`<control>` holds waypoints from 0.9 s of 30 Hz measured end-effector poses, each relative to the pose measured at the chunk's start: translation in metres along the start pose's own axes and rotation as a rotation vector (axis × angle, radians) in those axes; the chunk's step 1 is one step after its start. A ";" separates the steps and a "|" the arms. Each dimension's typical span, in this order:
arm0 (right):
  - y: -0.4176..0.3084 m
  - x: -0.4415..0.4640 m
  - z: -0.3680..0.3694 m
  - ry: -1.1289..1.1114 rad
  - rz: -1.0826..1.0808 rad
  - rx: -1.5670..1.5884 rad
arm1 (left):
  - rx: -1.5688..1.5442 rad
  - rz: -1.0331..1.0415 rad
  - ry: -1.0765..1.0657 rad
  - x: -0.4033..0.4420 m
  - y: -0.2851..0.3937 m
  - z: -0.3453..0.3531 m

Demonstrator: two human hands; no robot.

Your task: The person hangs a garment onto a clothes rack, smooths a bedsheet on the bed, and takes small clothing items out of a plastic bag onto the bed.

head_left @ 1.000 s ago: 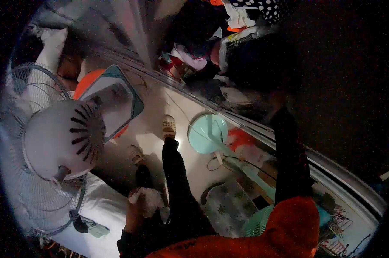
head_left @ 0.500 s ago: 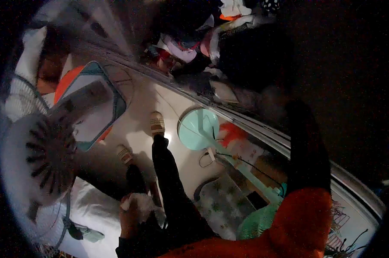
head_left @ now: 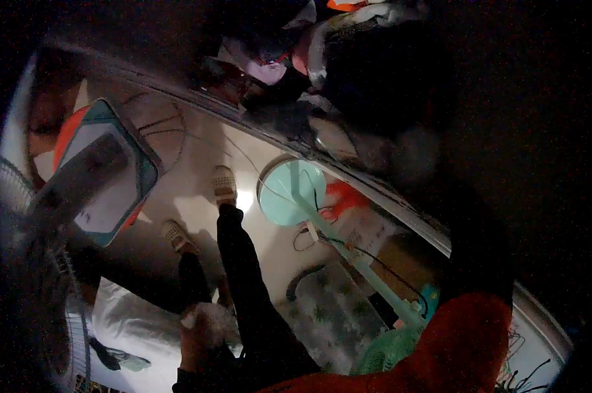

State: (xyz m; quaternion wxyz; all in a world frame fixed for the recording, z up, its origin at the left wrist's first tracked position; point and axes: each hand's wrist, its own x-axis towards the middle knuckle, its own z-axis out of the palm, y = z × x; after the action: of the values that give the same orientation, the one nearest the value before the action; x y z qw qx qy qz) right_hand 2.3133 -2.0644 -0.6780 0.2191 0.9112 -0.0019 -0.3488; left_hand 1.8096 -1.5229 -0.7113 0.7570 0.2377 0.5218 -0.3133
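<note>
I count two sandals, one clear hand, one whitish bundle, one round turquoise base, one teal-edged panel and one patterned grey piece; the upper-centre heap defeats my counting.

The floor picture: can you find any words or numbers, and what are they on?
No words, brands, numbers or signs can be read.
White panel with the teal rim: a tiny mark, too small to read.
Pale thing beside the red one: faint marks, too blurred to read.
</note>
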 end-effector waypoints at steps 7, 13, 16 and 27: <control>0.012 0.008 -0.004 -0.042 -0.010 0.018 | 0.062 -0.043 -0.018 -0.004 0.037 0.037; 0.019 0.021 -0.007 -0.059 -0.019 0.035 | 0.656 0.162 0.274 0.014 0.023 0.028; 0.019 0.016 -0.007 -0.074 -0.015 0.043 | 0.210 0.002 -0.056 0.014 0.039 0.045; 0.031 0.019 -0.013 -0.090 0.001 0.055 | -0.025 -0.081 -0.058 0.045 -0.026 -0.074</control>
State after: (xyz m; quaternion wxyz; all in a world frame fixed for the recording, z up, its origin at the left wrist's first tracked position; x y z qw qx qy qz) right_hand 2.3412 -2.0898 -0.6691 0.1937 0.9002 -0.0217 -0.3894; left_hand 1.7553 -1.4999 -0.7797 0.7614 0.1979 0.5127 -0.3438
